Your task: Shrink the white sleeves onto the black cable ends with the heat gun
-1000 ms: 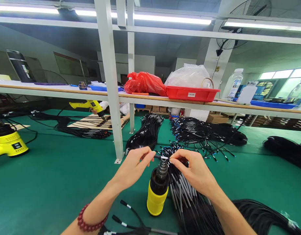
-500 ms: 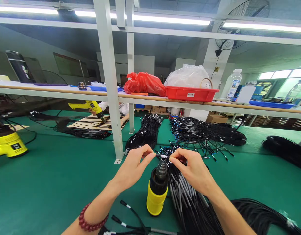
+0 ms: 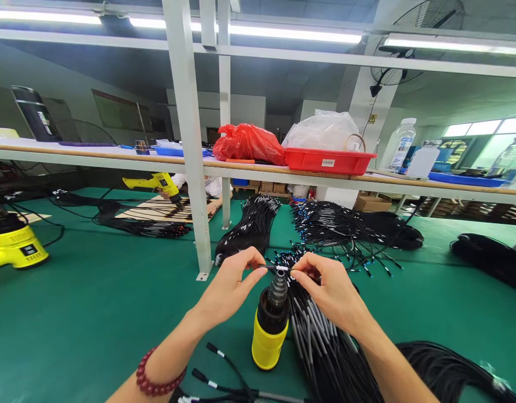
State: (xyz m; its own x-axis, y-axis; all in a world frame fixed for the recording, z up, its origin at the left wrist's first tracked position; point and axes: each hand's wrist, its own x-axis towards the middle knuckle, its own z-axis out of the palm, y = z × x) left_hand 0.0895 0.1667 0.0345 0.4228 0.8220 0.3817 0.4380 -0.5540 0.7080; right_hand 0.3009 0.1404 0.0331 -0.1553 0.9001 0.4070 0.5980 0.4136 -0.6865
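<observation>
Between my two hands a thin black cable point(image 3: 273, 268) with a white sleeve runs level, just above the nozzle of an upright yellow heat gun point(image 3: 269, 336). My left hand point(image 3: 236, 280) pinches its left end between thumb and forefinger. At the other end, my right hand point(image 3: 325, 285) is closed on the cable beside the white sleeve. Below my right forearm spreads a large bundle of black cables point(image 3: 325, 347) with grey sleeves. Several loose cable ends point(image 3: 218, 366) with white bands lie left of the heat gun's base.
A white post point(image 3: 190, 140) rises ahead, left of my hands, carrying a shelf with a red tray point(image 3: 331, 161). More cable bundles point(image 3: 337, 224) lie at the back. Another heat gun point(image 3: 18, 246) rests at far left. Beyond the post, a co-worker's hand holds a yellow heat gun point(image 3: 159, 183).
My hands keep the cable over the nozzle almost unmoved. The co-worker's heat gun has shifted slightly to the right.
</observation>
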